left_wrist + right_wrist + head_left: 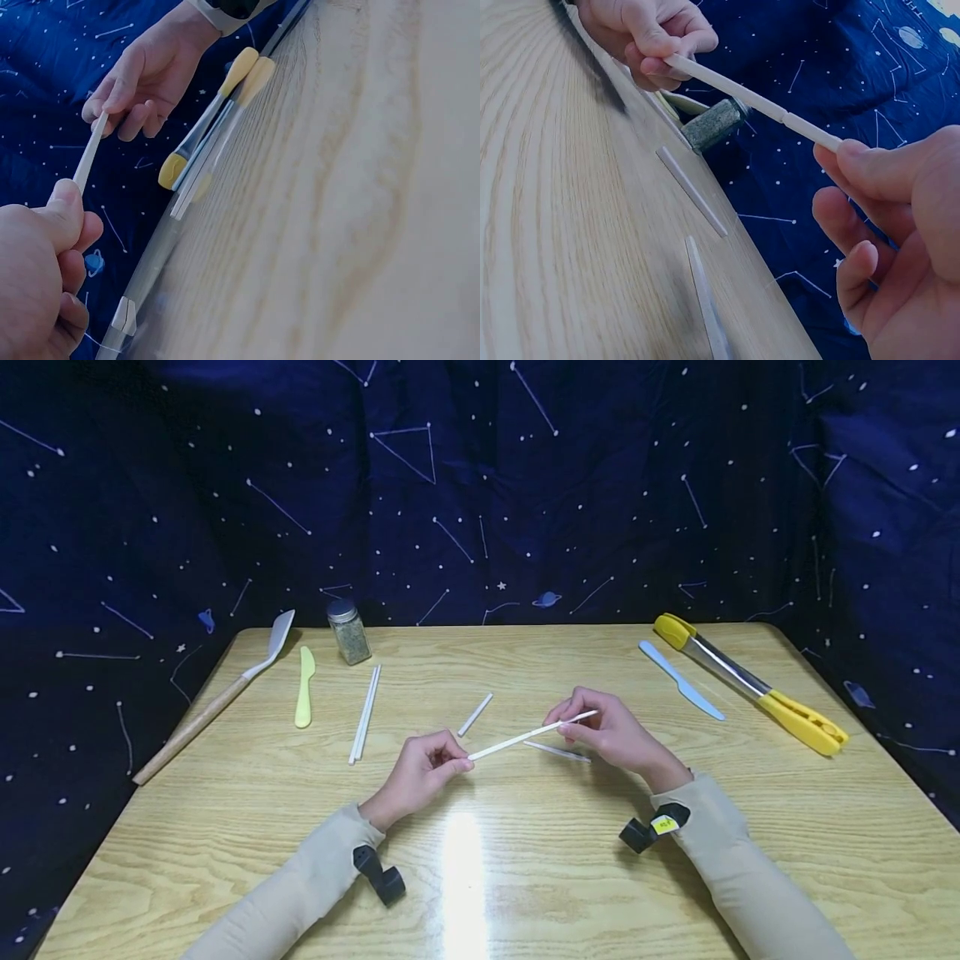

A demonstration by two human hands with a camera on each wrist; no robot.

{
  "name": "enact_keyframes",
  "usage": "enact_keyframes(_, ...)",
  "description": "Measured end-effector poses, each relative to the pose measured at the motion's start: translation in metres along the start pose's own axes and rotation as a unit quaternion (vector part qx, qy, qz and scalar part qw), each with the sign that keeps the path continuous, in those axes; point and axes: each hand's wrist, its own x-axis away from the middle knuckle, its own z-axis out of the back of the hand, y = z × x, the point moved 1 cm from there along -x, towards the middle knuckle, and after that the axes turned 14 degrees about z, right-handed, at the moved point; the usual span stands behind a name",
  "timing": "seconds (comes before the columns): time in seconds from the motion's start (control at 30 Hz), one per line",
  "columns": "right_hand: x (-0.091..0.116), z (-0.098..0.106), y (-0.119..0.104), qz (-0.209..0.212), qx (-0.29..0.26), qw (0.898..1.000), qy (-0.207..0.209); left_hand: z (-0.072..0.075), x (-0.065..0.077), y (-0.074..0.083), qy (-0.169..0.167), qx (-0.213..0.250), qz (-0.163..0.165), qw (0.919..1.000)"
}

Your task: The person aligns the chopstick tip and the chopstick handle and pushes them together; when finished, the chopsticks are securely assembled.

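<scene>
In the head view my left hand (pixel 423 772) pinches one end of a thin white chopstick (pixel 513 742) between thumb and fingers. Toward its other end my right hand (pixel 607 731) pinches it, with the tip sticking out past the fingers. The right wrist view shows a break line across this chopstick (pixel 735 91), near the right hand; whether it is broken through I cannot tell. Below it, two short stick pieces lie on the table: one piece (pixel 476 715) between the hands, another piece (pixel 557 751) near the right fingers.
On the wooden table (pixel 480 660), two longer chopsticks (pixel 365 714) lie left of the hands. Farther left are a spice jar (pixel 349 632), a yellow knife (pixel 304 687) and a spatula (pixel 217 697). Toward the right lie a blue knife (pixel 681 680) and yellow-handled tongs (pixel 750 683).
</scene>
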Motion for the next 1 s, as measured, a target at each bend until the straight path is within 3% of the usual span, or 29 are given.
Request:
enact_keyframes(0.37,0.000,0.003,-0.001,-0.007,-0.009,1.000,-0.022,-0.001,0.001,0.002,-0.035,-0.016,-0.002,0.9993)
enact_keyframes(0.53,0.003,0.008,-0.003,-0.040,-0.042,0.998,-0.016,-0.003,0.001,0.004,-0.093,-0.003,0.004,0.9956)
enact_keyframes(0.77,0.003,0.003,0.000,-0.042,-0.079,0.996,-0.027,-0.005,0.003,0.007,-0.202,0.101,0.001,0.9742)
enact_keyframes(1.0,0.001,-0.005,-0.003,0.006,-0.155,0.986,-0.052,-0.012,0.006,0.015,-0.270,0.137,-0.018,0.9529)
